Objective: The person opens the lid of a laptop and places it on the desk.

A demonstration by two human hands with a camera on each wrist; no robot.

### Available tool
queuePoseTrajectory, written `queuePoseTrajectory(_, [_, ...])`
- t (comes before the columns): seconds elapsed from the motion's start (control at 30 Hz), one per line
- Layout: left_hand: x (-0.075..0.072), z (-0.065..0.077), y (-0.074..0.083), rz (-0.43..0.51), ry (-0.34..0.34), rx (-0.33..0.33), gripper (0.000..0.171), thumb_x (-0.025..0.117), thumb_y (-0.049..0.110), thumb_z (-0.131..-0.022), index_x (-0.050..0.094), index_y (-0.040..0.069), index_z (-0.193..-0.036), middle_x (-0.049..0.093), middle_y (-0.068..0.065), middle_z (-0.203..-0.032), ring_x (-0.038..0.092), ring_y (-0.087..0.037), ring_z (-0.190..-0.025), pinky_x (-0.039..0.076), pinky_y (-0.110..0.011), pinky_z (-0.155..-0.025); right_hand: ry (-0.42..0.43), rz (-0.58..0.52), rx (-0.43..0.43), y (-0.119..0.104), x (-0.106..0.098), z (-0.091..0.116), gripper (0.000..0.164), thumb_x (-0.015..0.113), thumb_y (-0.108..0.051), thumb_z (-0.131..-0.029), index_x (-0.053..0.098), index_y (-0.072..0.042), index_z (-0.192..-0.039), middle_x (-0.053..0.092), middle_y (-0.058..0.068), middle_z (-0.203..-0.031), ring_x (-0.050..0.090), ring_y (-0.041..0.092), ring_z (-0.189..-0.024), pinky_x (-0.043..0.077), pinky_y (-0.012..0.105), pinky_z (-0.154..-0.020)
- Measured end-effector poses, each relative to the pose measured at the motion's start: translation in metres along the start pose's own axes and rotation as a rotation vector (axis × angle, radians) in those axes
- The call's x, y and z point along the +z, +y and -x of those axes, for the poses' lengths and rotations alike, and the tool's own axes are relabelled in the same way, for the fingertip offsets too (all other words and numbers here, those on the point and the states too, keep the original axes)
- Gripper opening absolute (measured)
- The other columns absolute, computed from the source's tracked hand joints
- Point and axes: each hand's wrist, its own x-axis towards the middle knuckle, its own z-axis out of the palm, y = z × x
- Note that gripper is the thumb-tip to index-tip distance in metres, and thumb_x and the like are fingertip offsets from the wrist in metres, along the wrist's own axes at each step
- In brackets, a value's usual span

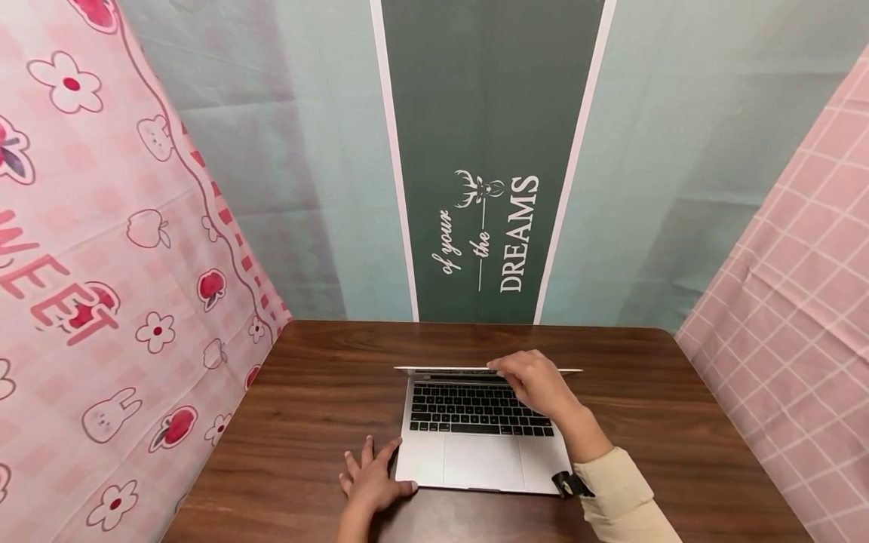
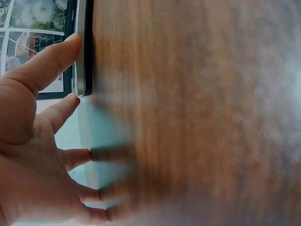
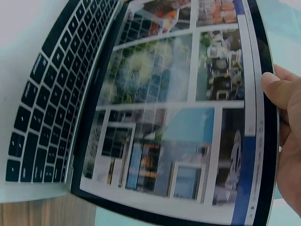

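Observation:
A silver laptop [image 1: 421, 461] with black keys lies unfolded on the wooden table, its screen raised and seen almost edge-on in the head view. My right hand [image 1: 539, 385] holds the top edge of the lid. In the right wrist view, that hand's thumb [image 3: 277, 89] lies on the screen's bezel with fingers behind, and the lit screen [image 3: 150, 127] shows a grid of photos. My left hand [image 1: 373, 479] is spread beside the laptop's front left corner. Its thumb [image 2: 56, 61] and index fingertip are right at the laptop's edge, the other fingers extended over the tabletop.
The brown wood-grain table [image 1: 305, 400] reaches back to a green-grey curtain [image 1: 475, 90] with white lettering. Pink patterned cloth [image 1: 156, 286] hangs on the left and pink checked cloth [image 1: 801, 302] on the right. A black strap [image 1: 572, 484] is at the right sleeve.

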Motion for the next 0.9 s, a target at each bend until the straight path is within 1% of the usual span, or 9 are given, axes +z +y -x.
queuePoseTrajectory(0.13, [0.0, 0.0, 0.001, 0.007, 0.005, 0.003, 0.078, 0.086, 0.034, -0.054, 0.057, 0.02, -0.126, 0.025, -0.028, -0.143, 0.003, -0.063, -0.124, 0.007, -0.075, -0.088, 0.026, -0.002, 0.02, 0.01, -0.006, 0.003, 0.03, 0.07, 0.011, -0.072, 0.069, -0.007, -0.095, 0.067, 0.002, -0.082, 0.062, 0.015, -0.073, 0.048, 0.044, -0.068])
queuePoseTrajectory(0.2, [0.001, 0.001, 0.0, 0.005, 0.006, 0.005, 0.078, 0.086, 0.034, -0.054, 0.057, 0.02, -0.125, 0.026, -0.028, -0.142, 0.003, -0.063, -0.124, 0.007, -0.075, -0.087, 0.044, 0.006, 0.027, 0.014, -0.009, 0.005, 0.027, 0.072, 0.009, -0.071, 0.069, -0.006, -0.093, 0.068, 0.003, -0.083, 0.063, 0.017, -0.073, 0.048, 0.046, -0.069])
queuePoseTrajectory(0.23, [0.001, 0.001, 0.0, 0.003, 0.009, 0.007, 0.078, 0.086, 0.033, -0.053, 0.058, 0.019, -0.125, 0.026, -0.028, -0.142, 0.004, -0.064, -0.123, 0.008, -0.076, -0.087, 0.05, 0.011, 0.035, 0.016, -0.011, 0.006, 0.028, 0.073, 0.009, -0.069, 0.069, -0.006, -0.092, 0.068, 0.002, -0.083, 0.063, 0.017, -0.073, 0.047, 0.046, -0.07])
queuePoseTrajectory(0.3, [0.001, 0.001, 0.0, -0.001, 0.011, 0.003, 0.078, 0.086, 0.034, -0.053, 0.058, 0.02, -0.125, 0.026, -0.027, -0.142, 0.004, -0.064, -0.124, 0.008, -0.075, -0.087, 0.054, 0.023, 0.054, 0.02, -0.014, 0.008, 0.026, 0.075, 0.007, -0.069, 0.069, -0.005, -0.091, 0.068, 0.003, -0.083, 0.063, 0.018, -0.073, 0.047, 0.047, -0.07])
queuePoseTrajectory(0.57, [0.001, -0.001, 0.001, 0.018, 0.014, 0.005, 0.077, 0.085, 0.033, -0.054, 0.058, 0.019, -0.124, 0.026, -0.028, -0.142, 0.003, -0.063, -0.124, 0.007, -0.074, -0.087, 0.037, 0.045, 0.207, 0.037, -0.031, 0.014, 0.017, 0.076, -0.001, -0.072, 0.069, -0.005, -0.087, 0.068, 0.002, -0.079, 0.061, 0.016, -0.067, 0.043, 0.046, -0.071])
queuePoseTrajectory(0.67, [0.002, -0.002, 0.0, 0.024, 0.013, 0.002, 0.077, 0.085, 0.032, -0.054, 0.058, 0.019, -0.124, 0.026, -0.028, -0.142, 0.003, -0.063, -0.124, 0.006, -0.074, -0.088, 0.026, 0.045, 0.246, 0.043, -0.037, 0.015, 0.016, 0.076, -0.002, -0.073, 0.069, -0.006, -0.087, 0.067, 0.003, -0.079, 0.06, 0.017, -0.066, 0.043, 0.047, -0.073])
queuePoseTrajectory(0.77, [0.002, -0.002, 0.0, 0.022, 0.011, -0.003, 0.077, 0.086, 0.032, -0.054, 0.058, 0.02, -0.125, 0.027, -0.027, -0.142, 0.003, -0.063, -0.124, 0.006, -0.074, -0.088, 0.024, 0.026, 0.298, 0.047, -0.04, 0.018, 0.015, 0.075, -0.004, -0.075, 0.069, -0.005, -0.088, 0.067, 0.004, -0.08, 0.061, 0.017, -0.066, 0.046, 0.043, -0.067])
queuePoseTrajectory(0.83, [0.001, -0.001, -0.001, 0.019, 0.007, -0.006, 0.077, 0.086, 0.032, -0.054, 0.058, 0.02, -0.125, 0.027, -0.027, -0.142, 0.003, -0.063, -0.124, 0.006, -0.074, -0.088, 0.035, -0.001, 0.363, 0.049, -0.041, 0.022, 0.014, 0.074, -0.004, -0.076, 0.069, -0.005, -0.088, 0.067, 0.004, -0.08, 0.058, 0.015, -0.062, 0.047, 0.037, -0.059])
queuePoseTrajectory(0.9, [0.001, -0.001, -0.001, 0.016, 0.003, -0.01, 0.076, 0.086, 0.032, -0.054, 0.058, 0.019, -0.125, 0.026, -0.027, -0.142, 0.003, -0.063, -0.125, 0.006, -0.074, -0.088, 0.049, -0.036, 0.439, 0.051, -0.042, 0.027, 0.012, 0.074, -0.004, -0.077, 0.069, -0.006, -0.088, 0.066, 0.003, -0.079, 0.054, 0.013, -0.059, 0.044, 0.031, -0.051])
